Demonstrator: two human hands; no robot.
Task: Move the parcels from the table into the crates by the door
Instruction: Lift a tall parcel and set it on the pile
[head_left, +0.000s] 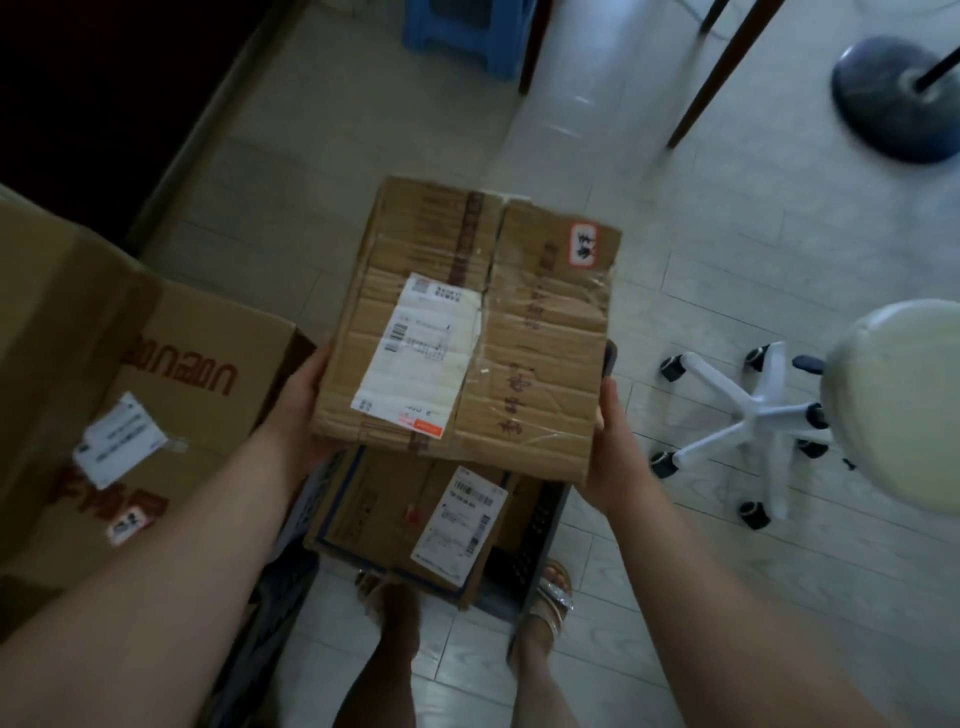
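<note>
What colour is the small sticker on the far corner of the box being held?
The held box's corner sticker is white, red-bordered; head view.

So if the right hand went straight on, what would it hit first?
Probably the dark crate rim just past the right hand, beside the held parcel; if that sits lower, only bare floor.

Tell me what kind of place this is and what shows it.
Probably a home or small-office room handling deliveries: a labelled cardboard parcel, a white swivel stool on casters, a pale tiled floor.
</note>
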